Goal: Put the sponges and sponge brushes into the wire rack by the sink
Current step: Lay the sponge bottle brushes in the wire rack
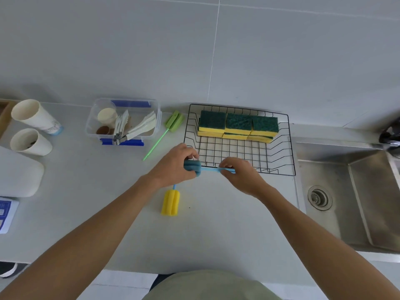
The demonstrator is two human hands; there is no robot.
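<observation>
A black wire rack stands on the counter left of the sink, with several green-and-yellow sponges stacked along its back. I hold a blue sponge brush level at the rack's front edge. My left hand grips its foam head and my right hand pinches its thin blue handle. A yellow sponge brush lies on the counter below my left hand, its handle partly hidden by my wrist. A green sponge brush lies left of the rack, its handle pointing toward me.
A steel sink with a drain is at the right. A clear plastic box of utensils and two white cups stand at the back left. A white object and a blue-printed paper lie at the left edge.
</observation>
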